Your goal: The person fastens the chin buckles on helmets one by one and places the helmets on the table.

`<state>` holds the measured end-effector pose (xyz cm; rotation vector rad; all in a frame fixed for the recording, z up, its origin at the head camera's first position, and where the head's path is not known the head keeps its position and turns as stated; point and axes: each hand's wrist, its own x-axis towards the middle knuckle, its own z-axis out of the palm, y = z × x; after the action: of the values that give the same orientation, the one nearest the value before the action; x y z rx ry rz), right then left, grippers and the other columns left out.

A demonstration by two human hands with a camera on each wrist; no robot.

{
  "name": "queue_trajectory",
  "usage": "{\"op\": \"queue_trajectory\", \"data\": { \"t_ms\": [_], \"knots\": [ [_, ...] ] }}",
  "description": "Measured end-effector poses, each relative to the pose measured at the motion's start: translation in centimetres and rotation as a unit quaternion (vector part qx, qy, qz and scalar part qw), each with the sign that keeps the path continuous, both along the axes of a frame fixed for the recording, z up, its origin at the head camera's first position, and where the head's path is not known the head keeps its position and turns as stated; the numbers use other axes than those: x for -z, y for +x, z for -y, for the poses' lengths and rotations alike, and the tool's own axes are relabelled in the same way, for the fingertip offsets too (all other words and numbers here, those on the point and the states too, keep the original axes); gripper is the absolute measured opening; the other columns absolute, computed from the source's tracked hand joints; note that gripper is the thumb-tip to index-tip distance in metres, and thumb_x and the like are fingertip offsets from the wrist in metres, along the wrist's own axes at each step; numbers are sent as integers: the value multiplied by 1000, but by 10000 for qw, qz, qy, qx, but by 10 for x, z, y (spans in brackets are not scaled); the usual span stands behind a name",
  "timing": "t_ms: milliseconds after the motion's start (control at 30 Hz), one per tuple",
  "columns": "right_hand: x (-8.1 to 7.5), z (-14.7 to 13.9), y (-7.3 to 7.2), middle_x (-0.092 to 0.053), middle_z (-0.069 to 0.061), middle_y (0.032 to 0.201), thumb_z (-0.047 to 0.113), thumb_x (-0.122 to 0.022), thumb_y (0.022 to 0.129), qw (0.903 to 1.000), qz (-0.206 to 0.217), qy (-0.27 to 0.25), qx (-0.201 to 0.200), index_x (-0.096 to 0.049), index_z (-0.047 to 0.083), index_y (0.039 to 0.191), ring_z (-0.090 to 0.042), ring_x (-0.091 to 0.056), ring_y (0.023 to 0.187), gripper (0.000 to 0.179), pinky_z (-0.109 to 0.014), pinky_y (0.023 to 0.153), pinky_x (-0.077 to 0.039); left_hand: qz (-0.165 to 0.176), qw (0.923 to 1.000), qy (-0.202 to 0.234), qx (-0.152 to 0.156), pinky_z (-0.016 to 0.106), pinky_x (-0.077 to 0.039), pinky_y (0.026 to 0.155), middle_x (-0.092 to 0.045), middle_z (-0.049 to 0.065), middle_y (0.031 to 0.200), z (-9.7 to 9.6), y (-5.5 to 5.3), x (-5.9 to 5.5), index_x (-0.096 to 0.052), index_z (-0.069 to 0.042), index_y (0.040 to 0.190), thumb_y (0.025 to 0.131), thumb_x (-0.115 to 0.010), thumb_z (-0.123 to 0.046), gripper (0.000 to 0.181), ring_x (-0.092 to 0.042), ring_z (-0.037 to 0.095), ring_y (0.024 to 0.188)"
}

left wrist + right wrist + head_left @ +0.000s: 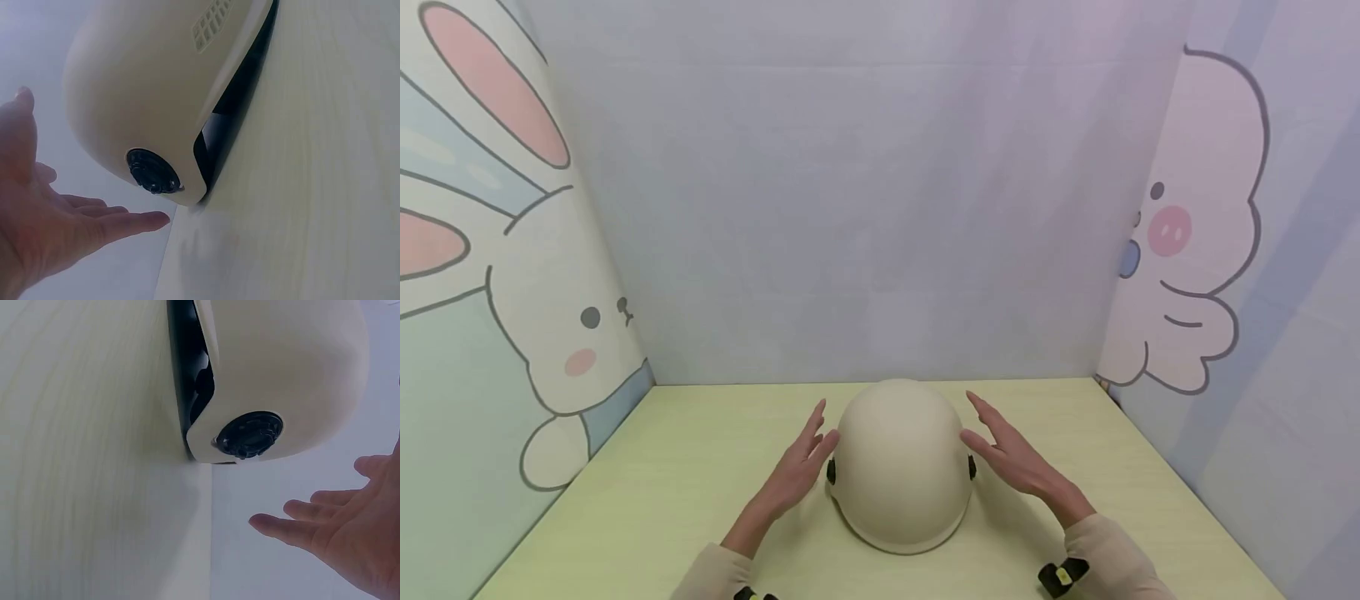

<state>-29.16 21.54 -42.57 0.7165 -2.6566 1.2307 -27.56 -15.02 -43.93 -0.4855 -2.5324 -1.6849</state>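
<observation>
A cream-coloured helmet (902, 467) rests dome up on the table, with a round black fitting on each side. In the left wrist view one black fitting (152, 170) and a small grid-shaped vent (211, 25) show on its shell. My left hand (796, 475) is held beside the helmet's left side, fingers straight and apart from the shell. On the other side my right hand (1013, 458) is raised with straight fingers, near the right black fitting (251, 434). Neither hand holds anything. Most of the helmet's inside is hidden; only a dark strip shows under the rim.
The pale wood-grain table (715, 450) meets a plain grey curtain (865, 208) at its back edge. Side walls carry cartoon prints, a rabbit (550, 333) on the left and a pink-nosed figure (1202, 167) on the right. Black straps (1063, 577) sit on both wrists.
</observation>
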Motion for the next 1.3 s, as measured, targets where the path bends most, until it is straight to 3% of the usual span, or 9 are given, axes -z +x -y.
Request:
{"op": "queue_trajectory", "data": {
  "t_ms": [133,233,433,700,900,1167,1300],
  "knots": [
    [2,2,0,-22,-13,163,41,-50,105,10000,3,-73,43,-18,18,161,-44,-31,142,69,-69,106,-28,262,9986,434,172,67,-41,98,-22,23,161,-3,1,0,-13,-27,162,107,-45,-42,66,-32,46,141],
    [3,4,-1,-21,-10,164,43,-51,104,9999,14,-119,52,-20,21,161,-41,-27,145,69,-69,108,-25,303,9979,535,213,66,-39,101,-23,24,160,-6,2,1,-15,-27,162,106,-47,-42,66,-32,46,141],
    [5,11,1,-21,-7,164,47,-54,102,10000,72,-49,5,-21,26,161,-35,-18,149,71,-68,111,-21,261,9982,502,184,62,-31,109,-24,23,160,-12,5,3,-17,-26,161,104,-51,-41,68,-31,45,143],
    [8,20,3,-20,-5,164,46,-57,101,9996,206,-87,-198,-19,23,161,-34,-24,148,75,-65,111,-25,318,9989,233,239,62,-37,105,-24,18,161,-18,8,4,-20,-21,161,101,-59,-42,75,-28,44,144],
    [11,21,3,-19,-3,165,44,-56,102,9990,284,-154,-313,-15,26,162,-34,-25,147,75,-66,108,-29,323,9991,171,195,64,-32,107,-19,13,164,-16,8,8,-20,-25,161,99,-61,-45,77,-22,46,145],
    [11,20,1,-20,-2,164,45,-57,101,9988,317,-161,-339,-16,25,162,-33,-26,147,75,-65,109,-28,656,9964,497,182,61,-40,103,-26,19,160,-18,5,7,-15,-23,162,96,-65,-46,86,-29,46,143],
    [12,20,1,-21,-1,164,44,-57,101,9985,349,-206,-373,-16,28,161,-33,-26,147,75,-64,109,-30,742,9959,504,145,61,-40,103,-27,17,160,-18,6,7,-19,-21,161,96,-65,-47,84,-29,45,143]
  ]
}}
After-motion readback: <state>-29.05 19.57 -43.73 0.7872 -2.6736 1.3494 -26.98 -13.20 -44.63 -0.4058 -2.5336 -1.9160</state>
